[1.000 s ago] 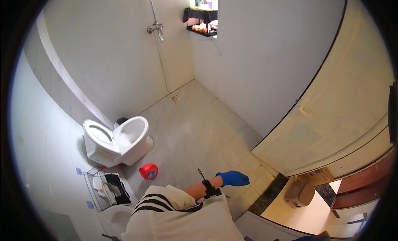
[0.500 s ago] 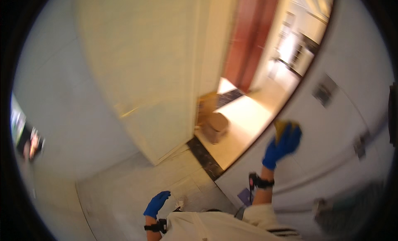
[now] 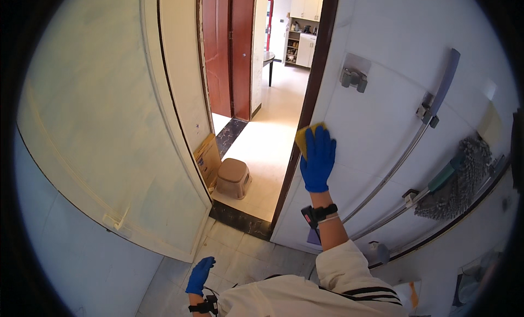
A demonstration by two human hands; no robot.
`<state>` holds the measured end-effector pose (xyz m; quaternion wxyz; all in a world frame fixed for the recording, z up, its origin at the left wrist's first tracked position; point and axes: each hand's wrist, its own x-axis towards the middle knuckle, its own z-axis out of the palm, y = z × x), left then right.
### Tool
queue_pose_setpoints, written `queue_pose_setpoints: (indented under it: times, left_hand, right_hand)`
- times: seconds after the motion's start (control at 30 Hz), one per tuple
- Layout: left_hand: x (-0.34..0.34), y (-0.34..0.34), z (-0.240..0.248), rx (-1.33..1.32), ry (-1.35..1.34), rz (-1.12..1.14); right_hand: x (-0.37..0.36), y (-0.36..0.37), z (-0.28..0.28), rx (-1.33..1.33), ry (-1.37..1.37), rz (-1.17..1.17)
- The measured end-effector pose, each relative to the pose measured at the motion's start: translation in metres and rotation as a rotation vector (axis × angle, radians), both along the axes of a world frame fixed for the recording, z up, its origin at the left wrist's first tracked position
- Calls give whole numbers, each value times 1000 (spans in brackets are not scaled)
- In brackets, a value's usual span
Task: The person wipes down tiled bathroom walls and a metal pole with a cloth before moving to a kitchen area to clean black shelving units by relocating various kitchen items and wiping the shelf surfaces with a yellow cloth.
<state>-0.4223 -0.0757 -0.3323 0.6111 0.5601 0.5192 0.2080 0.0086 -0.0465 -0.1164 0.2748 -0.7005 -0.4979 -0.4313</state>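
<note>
My right hand (image 3: pixel 318 160), in a blue glove, is pressed over a yellow sponge (image 3: pixel 309 137) on the white tiled wall (image 3: pixel 360 153), right beside the dark door frame (image 3: pixel 312 85). The palm and fingers cover part of the sponge. Low on the left, my left hand (image 3: pixel 200 275), gloved in blue too, hangs in the air with its fingers stretched forward and nothing seen in it. Both wrists wear black straps with small devices.
A pale door (image 3: pixel 98 131) stands open on the left. Past the dark threshold (image 3: pixel 240 220) are a brown stool (image 3: pixel 233 175) and cardboard (image 3: pixel 207 163). Wall clips (image 3: pixel 355 78) hold long poles; a grey mop head (image 3: pixel 464 175) hangs at right.
My view has swung to the right, so the doorway sits further left. My right hand and the sponge are now at the door frame's edge. The left hand stays low.
</note>
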Motion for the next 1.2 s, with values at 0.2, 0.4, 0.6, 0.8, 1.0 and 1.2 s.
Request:
queue_pose_setpoints:
  times: [0.2, 0.4, 0.6, 0.8, 1.0, 1.2]
  left_hand:
    - [0, -3, 1, 83, -112, -215]
    - [-15, 11, -17, 43, 84, -284]
    - [-6, 11, 6, -21, -54, -212]
    - [-30, 15, 10, -128, 36, -214]
    - [-14, 50, -11, -294, -156, -241]
    - [91, 131, 31, -634, -707, -297]
  right_hand:
    - [0, -41, -10, -24, 69, -25]
    - [4, -31, 98, 345, 73, 75]
    - [-14, -28, 12, -63, 5, 3]
    - [-50, -63, -126, -293, 793, 319]
    - [-127, -31, -114, -718, 995, 579]
    - [-162, 50, -99, -657, 944, 959]
